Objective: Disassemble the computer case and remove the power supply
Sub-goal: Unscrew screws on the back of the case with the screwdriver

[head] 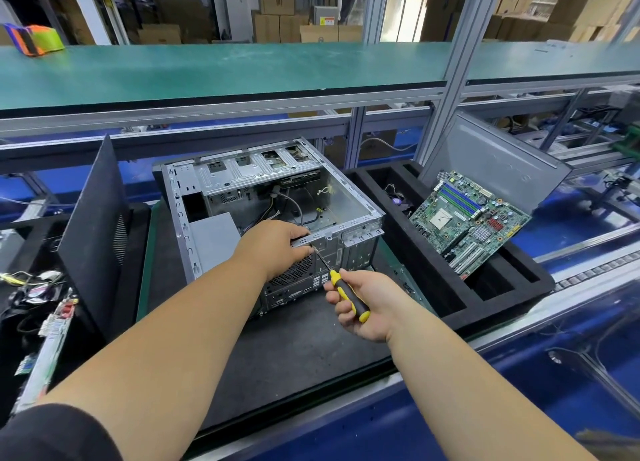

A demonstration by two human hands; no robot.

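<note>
Gripping the near top rail of the open computer case, my left hand curls its fingers over the metal edge while my right hand clenches the yellow-and-black handle of a screwdriver. The driver's shaft slants up and left from my right fist, its tip meeting the case's rear panel just under my left fingers. The case lies on its side on a dark mat, its open side facing up, cables looping across its bare floor. The power supply, a plain grey box, sits inside the case in its near left corner, just left of my left wrist. A round fan grille shows on the rear panel below that hand. Right of the case, a green motherboard leans tilted in a black foam tray, with a grey side panel propped behind it. Left of the case, a black panel stands on edge, and beyond it a tangle of wires and circuit cards lies near my left sleeve. Behind the case runs a green shelf, cardboard boxes stacked beyond it.
</note>
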